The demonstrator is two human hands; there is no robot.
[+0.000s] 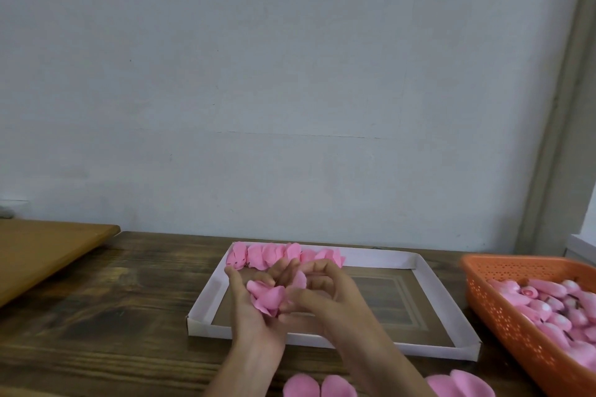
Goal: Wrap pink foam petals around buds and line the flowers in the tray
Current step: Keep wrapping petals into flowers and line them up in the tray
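Over the white tray (429, 284), I am watching the left hand (254, 309) and right hand (325, 300) pinching a pink flower (267, 296), apparently blocking finished flowers (283, 255), orange basket (503, 309) alongside.

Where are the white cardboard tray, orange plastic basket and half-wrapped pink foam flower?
white cardboard tray (432, 280), head view, right wall
orange plastic basket (503, 329), head view, perforated side wall
half-wrapped pink foam flower (269, 296), head view, outer petal
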